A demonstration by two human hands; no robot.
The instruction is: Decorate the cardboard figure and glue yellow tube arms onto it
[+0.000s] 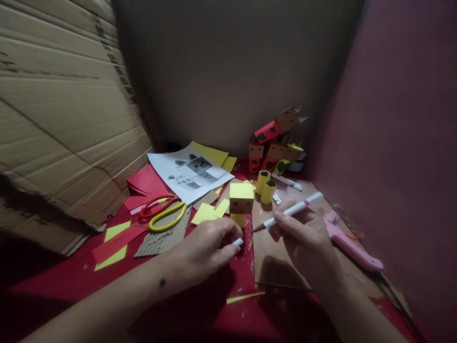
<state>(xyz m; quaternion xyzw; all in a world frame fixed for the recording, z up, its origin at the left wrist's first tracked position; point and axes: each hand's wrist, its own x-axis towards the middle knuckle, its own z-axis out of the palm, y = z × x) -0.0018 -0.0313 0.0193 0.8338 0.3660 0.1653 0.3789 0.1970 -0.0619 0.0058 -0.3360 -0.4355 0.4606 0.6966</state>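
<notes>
The right grip [307,237] holds a slim white plastic marker [294,208], likely light, stiff and slick, best held mid-barrel; to its left, the left grip [210,243] pinches a small white cap-like piece [237,242].

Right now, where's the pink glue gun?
In the head view, the pink glue gun lies on the right, just beyond the right hand, which holds a marker.

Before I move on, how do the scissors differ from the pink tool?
The scissors have red and yellow looped handles; the pink tool has a single solid handle.
The scissors lie left of the left hand, the pink tool right of the right hand.
Neither is held.
</notes>
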